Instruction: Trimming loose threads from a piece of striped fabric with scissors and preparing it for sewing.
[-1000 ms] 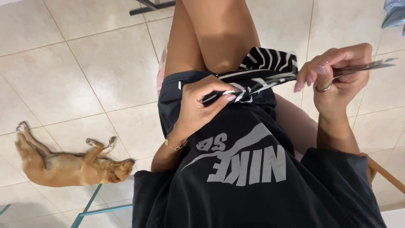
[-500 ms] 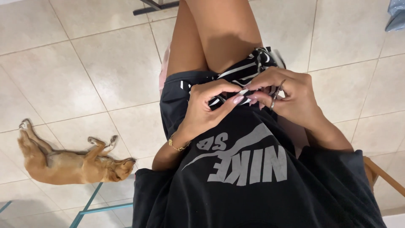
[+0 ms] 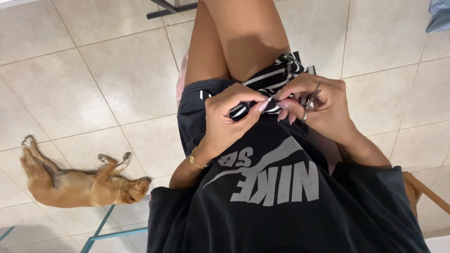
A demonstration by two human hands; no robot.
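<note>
Over the lap, both our hands meet on a black-and-white striped cloth (image 3: 274, 79).

Our left hand (image 3: 225, 115) pinches a fold of the striped cloth, its grip narrow and closed on the fabric. Our right hand (image 3: 323, 105), just right of the cloth and touching it, holds small scissors (image 3: 310, 99) between its fingers. Well left of the cloth, a tan dog (image 3: 79, 182) lies on the tiled floor (image 3: 93, 70).

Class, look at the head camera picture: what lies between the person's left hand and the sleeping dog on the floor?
In the head view, only bare tiled floor and the edge of the black shirt separate the left hand from the dog.
</note>
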